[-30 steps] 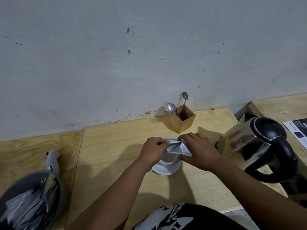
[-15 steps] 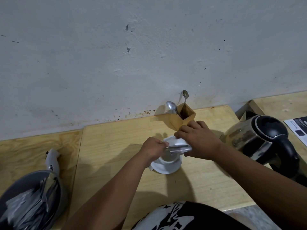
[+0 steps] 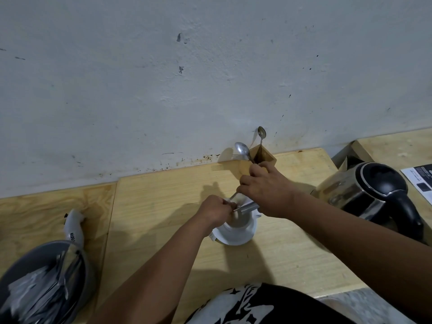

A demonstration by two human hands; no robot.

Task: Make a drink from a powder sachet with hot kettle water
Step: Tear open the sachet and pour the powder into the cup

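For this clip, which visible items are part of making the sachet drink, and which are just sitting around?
In use: sachet, pinched by left hand and right hand over the white cup on its saucer; kettle; spoons in wooden holder.

Idle: grey bin of wrappers; white bottle; leaflet.

White cup (image 3: 240, 226), silver sachet (image 3: 247, 208), black-and-steel kettle (image 3: 364, 190), pale wood-grain table (image 3: 163, 202), grey wall (image 3: 163, 78).

Plain home kitchen corner: pale plywood counter (image 3: 163, 206) against a scuffed, stained grey plaster wall (image 3: 163, 78), bearing a square wooden cutlery holder (image 3: 268, 157) with steel spoons (image 3: 242, 149) and a black-lidded steel electric kettle (image 3: 374, 195).
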